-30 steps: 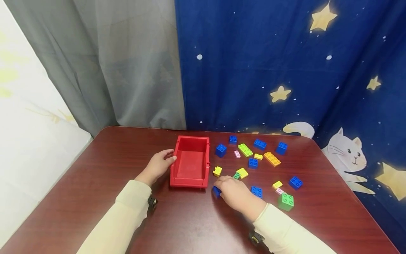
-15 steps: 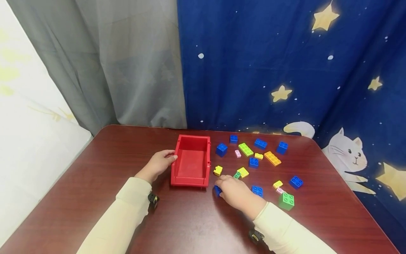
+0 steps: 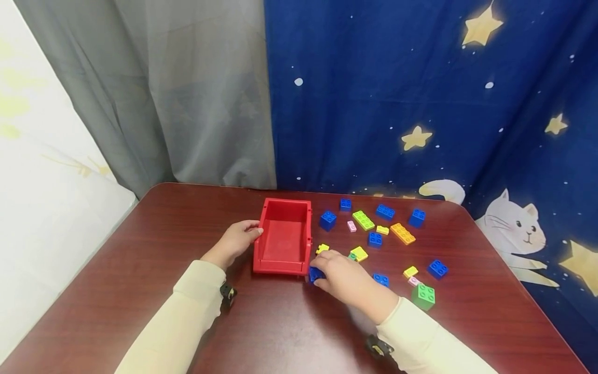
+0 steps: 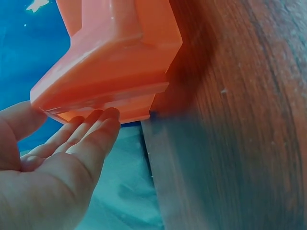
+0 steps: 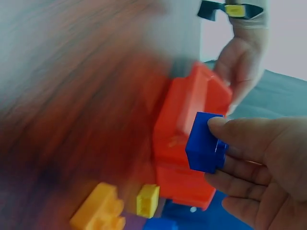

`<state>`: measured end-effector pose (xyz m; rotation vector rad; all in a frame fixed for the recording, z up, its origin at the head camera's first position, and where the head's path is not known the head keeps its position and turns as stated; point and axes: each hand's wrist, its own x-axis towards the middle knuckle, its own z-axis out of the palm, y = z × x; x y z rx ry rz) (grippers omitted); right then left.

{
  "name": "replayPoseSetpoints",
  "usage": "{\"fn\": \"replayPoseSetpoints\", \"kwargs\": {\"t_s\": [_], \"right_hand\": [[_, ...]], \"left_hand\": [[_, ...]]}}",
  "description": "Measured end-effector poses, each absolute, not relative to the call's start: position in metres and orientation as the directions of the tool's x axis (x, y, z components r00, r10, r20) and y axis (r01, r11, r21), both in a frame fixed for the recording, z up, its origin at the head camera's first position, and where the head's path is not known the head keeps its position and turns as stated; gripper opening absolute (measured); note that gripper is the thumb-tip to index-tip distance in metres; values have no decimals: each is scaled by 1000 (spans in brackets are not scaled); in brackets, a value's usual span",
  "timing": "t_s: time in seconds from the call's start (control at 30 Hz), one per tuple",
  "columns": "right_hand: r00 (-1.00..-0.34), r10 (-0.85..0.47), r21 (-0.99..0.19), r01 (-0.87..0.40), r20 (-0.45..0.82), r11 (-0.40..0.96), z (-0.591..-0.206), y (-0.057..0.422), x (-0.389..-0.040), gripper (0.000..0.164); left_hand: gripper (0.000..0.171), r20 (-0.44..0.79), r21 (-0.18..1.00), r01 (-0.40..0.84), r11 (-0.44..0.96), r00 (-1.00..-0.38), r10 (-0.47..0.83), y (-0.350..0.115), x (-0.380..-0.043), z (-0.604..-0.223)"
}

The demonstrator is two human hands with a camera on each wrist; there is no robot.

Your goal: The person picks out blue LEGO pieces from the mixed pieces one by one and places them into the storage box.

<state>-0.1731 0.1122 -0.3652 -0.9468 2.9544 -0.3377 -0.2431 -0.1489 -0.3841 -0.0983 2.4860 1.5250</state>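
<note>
A red open-topped bin (image 3: 283,241) stands on the table. My left hand (image 3: 235,242) holds its left wall, the thumb over the rim and the fingers on the outside; in the left wrist view the fingers (image 4: 96,129) lie under the lip. Between the thumb and fingers of my right hand (image 3: 348,279), a blue studded brick (image 5: 201,143) is pinched. It is beside the bin's front right corner, partly covered by the fingers in the head view. A yellow brick (image 3: 322,248) lies just beyond that hand.
Right of the bin several loose bricks are spread out: blue bricks (image 3: 328,221), a lime one (image 3: 363,220), an orange one (image 3: 403,234), a green one (image 3: 423,296), small yellow and pink ones. Curtains (image 3: 215,104) hang behind the table's far edge.
My right hand has lifted the blue brick from the table and moved slightly left, toward the bin. The left hand keeps its hold on the bin.
</note>
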Motion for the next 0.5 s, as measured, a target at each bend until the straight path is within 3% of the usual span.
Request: {"fn": "replayPoseSetpoints", "kwargs": {"t_s": [0.5], "right_hand": [[-816, -531, -327, -577, 226, 748, -352, 83, -180, 42]], "left_hand": [[47, -208, 892, -170, 420, -977, 48, -146, -240, -385]]}}
